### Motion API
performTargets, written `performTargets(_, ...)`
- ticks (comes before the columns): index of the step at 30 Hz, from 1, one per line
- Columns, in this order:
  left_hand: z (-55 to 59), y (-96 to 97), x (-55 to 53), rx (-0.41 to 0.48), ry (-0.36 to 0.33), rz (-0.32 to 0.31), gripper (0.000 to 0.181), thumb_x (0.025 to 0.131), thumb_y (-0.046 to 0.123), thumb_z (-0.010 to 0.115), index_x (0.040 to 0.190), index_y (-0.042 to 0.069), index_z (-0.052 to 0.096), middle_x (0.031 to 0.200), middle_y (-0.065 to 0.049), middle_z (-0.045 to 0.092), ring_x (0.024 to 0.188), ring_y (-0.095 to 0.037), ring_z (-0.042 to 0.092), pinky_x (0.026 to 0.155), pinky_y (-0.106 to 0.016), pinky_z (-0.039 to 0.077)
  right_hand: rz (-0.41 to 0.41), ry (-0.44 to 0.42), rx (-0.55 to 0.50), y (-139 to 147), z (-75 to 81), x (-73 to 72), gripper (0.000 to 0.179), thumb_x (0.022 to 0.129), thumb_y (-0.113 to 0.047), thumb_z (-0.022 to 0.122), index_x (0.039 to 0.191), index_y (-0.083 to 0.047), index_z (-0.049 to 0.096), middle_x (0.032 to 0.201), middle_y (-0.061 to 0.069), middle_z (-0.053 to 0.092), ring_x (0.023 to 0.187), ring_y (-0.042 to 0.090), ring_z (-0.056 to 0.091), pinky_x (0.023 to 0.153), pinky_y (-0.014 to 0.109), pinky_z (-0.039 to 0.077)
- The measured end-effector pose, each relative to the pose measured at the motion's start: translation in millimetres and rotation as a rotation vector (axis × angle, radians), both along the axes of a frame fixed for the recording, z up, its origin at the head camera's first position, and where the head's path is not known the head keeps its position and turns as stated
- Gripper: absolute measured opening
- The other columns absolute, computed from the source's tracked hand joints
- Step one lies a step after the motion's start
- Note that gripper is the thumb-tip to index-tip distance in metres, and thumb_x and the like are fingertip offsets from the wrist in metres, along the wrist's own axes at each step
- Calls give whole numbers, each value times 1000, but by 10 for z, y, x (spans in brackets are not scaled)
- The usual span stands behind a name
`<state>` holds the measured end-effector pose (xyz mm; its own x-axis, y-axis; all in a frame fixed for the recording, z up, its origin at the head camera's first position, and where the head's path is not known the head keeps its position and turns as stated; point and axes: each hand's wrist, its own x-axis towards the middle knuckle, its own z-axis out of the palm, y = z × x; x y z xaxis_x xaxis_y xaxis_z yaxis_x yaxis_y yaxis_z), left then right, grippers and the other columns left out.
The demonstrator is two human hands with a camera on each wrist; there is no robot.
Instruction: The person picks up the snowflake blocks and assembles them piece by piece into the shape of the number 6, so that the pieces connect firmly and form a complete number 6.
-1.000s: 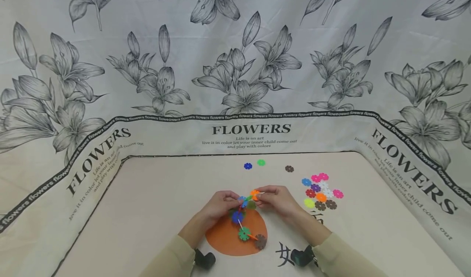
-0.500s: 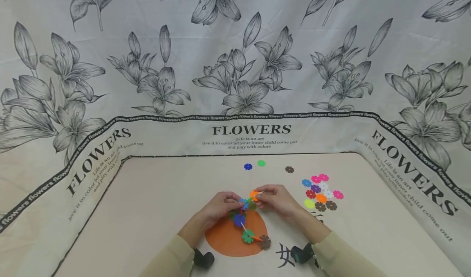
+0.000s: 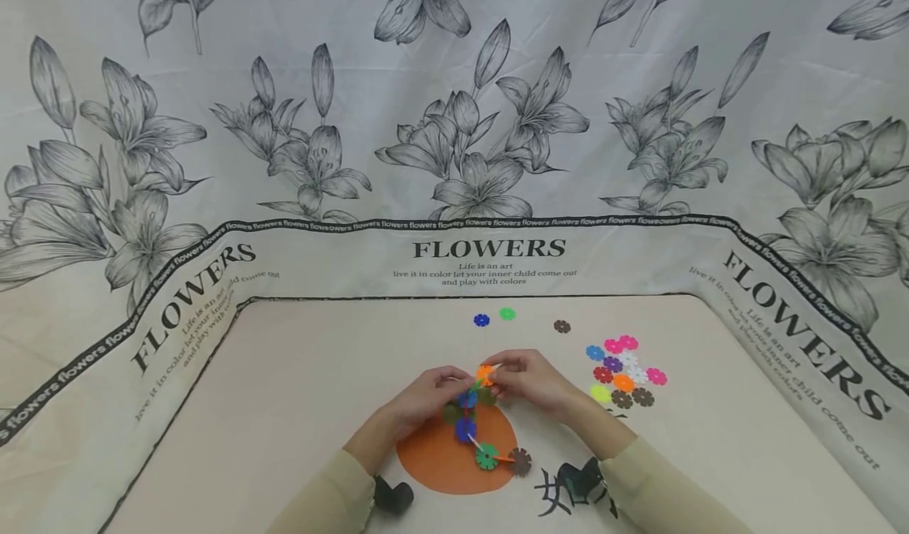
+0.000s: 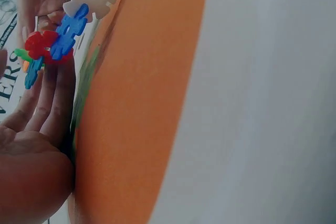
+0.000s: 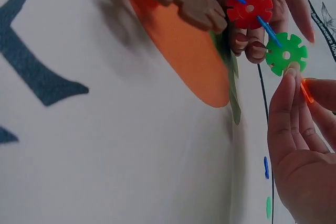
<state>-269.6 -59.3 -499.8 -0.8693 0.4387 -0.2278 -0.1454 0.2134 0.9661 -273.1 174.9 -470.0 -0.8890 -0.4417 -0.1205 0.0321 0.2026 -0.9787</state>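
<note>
The right hand (image 3: 534,380) pinches an orange disc (image 5: 308,91) between thumb and fingers, fingertips also meeting the green disc (image 5: 275,55) slotted next to it. The left hand (image 3: 426,396), at nine o'clock from it, has its fingers bent beside the chain at a light blue disc (image 3: 467,398) and a red disc (image 5: 239,13); whether they grip it I cannot tell.

The chain (image 3: 465,430) of slotted discs begins at the right fingertips, drops toward seven o'clock, passes a dark blue disc, then turns toward five and finally three o'clock, ending in a brown disc (image 3: 521,461). In the head view it shows in front of an orange patch (image 3: 426,463) on the pale counter (image 3: 305,384).

Farther out, a cluster of loose discs (image 3: 623,382) lies at three o'clock from the hands: pink, white, purple, yellow, brown and others. A single blue disc (image 3: 481,320) sits at twelve, a loose green disc (image 3: 507,314) just beside it, and another brown disc (image 3: 562,326) toward two. Floral cloth (image 3: 483,179) rises beyond the counter at twelve.
</note>
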Motion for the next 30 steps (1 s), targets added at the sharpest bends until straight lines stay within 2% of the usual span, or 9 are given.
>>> performTargets(4,-6,-11,-5,10,21,3,37,104,38,60,119,5,68,110,-5,69,104,-19,60,104,-42,45,39,15,-2,-32,10,-18,34,100,-8,62,130,9,61,100,27,72,82,20,68,80,35,61)
performTargets(8,-22,-17,-11,14,23,23,33,104,35,60,118,6,68,108,-5,70,100,-17,62,99,-36,49,77,29,-8,-60,15,-42,34,99,-5,61,130,10,61,98,28,71,80,19,68,80,35,61)
performTargets(16,-43,1,-21,12,20,67,27,103,29,62,116,6,70,107,-4,72,99,-16,64,96,-34,51,97,-8,2,-84,19,-95,38,98,-2,61,133,12,54,95,22,74,78,21,70,81,37,61)
performTargets(23,-33,15,-5,6,23,87,25,103,27,64,113,6,72,105,-3,73,98,-16,63,94,-33,52,140,-31,1,-94,16,-119,41,98,-2,62,134,13,52,96,27,73,76,20,70,80,37,61)
performTargets(27,-49,23,-3,15,27,89,24,103,25,64,112,5,73,105,-5,73,97,-16,64,94,-33,52,205,7,93,-45,47,-174,36,100,-9,63,130,8,58,97,24,74,81,26,72,82,39,61)
performTargets(30,-62,37,-9,25,31,91,24,102,24,65,111,4,73,106,-5,75,97,-15,66,95,-34,53,232,76,204,43,85,-283,31,101,-15,63,125,5,63,95,21,75,84,31,73,80,41,61)
